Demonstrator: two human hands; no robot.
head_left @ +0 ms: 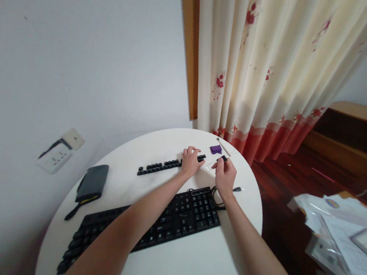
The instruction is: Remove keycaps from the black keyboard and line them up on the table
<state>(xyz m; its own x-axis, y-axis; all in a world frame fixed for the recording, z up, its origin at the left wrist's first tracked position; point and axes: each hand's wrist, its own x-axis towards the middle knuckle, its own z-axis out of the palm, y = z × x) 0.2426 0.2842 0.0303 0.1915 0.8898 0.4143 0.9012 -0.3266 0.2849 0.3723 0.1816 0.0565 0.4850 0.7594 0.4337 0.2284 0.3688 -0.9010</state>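
My left hand rests over a row of loose black keycaps, its fingers spread and its thumb beside the caps at the right end. My right hand is closed with a small black keycap at its fingertips. A small clear-and-white piece shows just left of that hand; whether the fingers touch it I cannot tell. Below both hands lies a black keyboard, partly covered by my left forearm. Its cable with a USB plug lies coiled near my right wrist.
A purple cloth and a toothbrush lie at the back right of the round white table. At the left sits a dark grey pouch with a strap. A wall and a curtain border the table.
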